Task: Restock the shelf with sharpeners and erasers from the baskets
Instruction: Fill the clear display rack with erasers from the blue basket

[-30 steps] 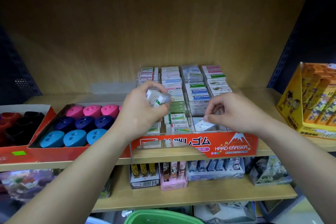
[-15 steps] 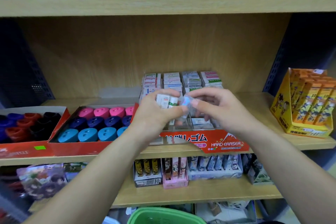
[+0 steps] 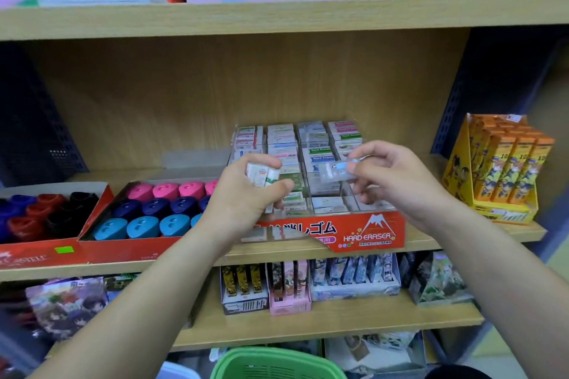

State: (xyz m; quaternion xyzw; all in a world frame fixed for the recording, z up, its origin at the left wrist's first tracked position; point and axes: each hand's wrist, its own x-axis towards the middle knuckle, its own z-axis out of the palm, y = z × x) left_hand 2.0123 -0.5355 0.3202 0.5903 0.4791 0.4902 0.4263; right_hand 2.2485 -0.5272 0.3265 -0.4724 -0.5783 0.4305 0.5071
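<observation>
Wood-grain shelf, boxy erasers gripped, one perhaps plastic-wrapped

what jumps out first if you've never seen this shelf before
Two hands work at the middle shelf: the left hand holds a few wrapped erasers, the right hand pinches a single eraser. Below them sits the red HARD ERASER box, with rows of pink, navy and blue sharpeners to its left.

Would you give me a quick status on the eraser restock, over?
Left hand grips bundle of erasers. Right hand pinches wrapped eraser above eraser box. No obstruction seen.
</observation>
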